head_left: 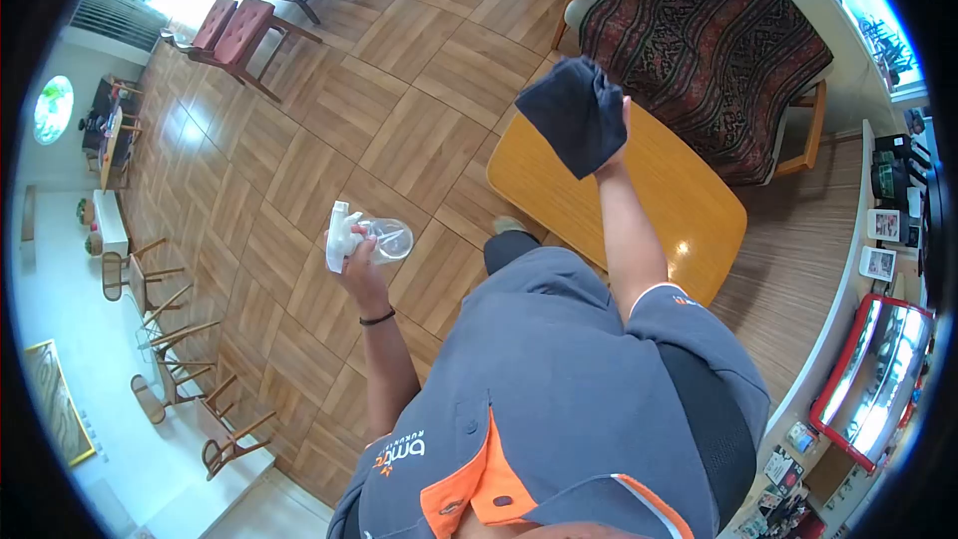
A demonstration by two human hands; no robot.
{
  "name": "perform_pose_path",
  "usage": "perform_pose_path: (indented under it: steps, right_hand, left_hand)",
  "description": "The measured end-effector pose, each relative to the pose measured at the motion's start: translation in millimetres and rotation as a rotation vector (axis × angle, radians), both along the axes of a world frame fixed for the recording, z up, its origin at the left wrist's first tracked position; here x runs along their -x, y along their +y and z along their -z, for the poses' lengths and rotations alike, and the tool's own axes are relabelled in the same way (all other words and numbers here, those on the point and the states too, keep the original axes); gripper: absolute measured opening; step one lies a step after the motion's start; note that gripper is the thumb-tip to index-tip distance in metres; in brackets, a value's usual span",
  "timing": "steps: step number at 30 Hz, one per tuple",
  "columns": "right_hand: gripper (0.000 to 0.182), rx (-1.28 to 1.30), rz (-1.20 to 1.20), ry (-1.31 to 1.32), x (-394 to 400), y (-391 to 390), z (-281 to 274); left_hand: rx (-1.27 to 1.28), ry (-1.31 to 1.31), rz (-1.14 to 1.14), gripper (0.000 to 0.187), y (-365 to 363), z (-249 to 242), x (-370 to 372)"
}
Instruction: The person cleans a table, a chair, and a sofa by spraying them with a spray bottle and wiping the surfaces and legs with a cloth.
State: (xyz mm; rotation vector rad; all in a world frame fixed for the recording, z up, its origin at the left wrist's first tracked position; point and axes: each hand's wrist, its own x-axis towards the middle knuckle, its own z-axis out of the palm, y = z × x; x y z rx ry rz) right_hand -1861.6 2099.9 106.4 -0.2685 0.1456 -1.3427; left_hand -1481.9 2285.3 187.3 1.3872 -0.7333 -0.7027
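Observation:
My left hand (361, 265) is closed around the white trigger head and neck of a clear spray bottle (391, 240), which is tilted on its side over the floor. A bracelet circles that wrist. At the end of my outstretched right arm, a dark cloth (571, 118) hangs in a loose fold from my right hand (616, 145). The cloth covers most of the right fingers. Beneath this hand and cloth is a low wooden table (659, 190) with rounded corners, and the cloth appears held above it, apart from the top.
A wooden-armed sofa (709, 50) with a patterned cover stands beyond the table. Red chairs (239, 35) are at the upper left, and several wooden chairs (225, 429) line the left wall. Along the right runs a shelf with framed photos (878, 265) and a red-edged case (873, 379).

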Motion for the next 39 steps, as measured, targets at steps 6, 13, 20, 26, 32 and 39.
perform_pose_path:
  steps: [6,13,20,26,32,39]
  right_hand:
    - [0.074,0.259,0.022,0.206,-72.3,-81.4,-28.3]
    - [0.069,0.424,0.509,0.986,-194.0,-204.1,7.3]
    - [0.056,0.374,-0.113,-0.297,-246.8,-274.4,-72.3]
    - [0.054,-0.111,0.453,0.370,-235.6,-301.9,-35.6]
    - [0.070,-0.034,0.588,0.374,-210.6,-297.5,-18.9]
    - [0.058,-0.138,1.099,0.175,-236.9,-258.9,-35.2]
  left_hand:
    - [-0.030,0.112,0.024,0.022,-52.7,14.6,-55.4]
    - [-0.047,0.011,0.063,0.037,-189.1,14.2,-167.6]
    - [-0.055,-0.085,0.043,0.020,-285.7,0.5,-266.1]
    - [-0.304,-0.112,0.361,0.034,-393.4,42.7,-272.8]
    - [-0.185,-0.309,0.924,0.030,-564.0,51.8,-216.6]
    - [0.087,-0.508,1.483,0.037,-712.3,7.6,-79.0]
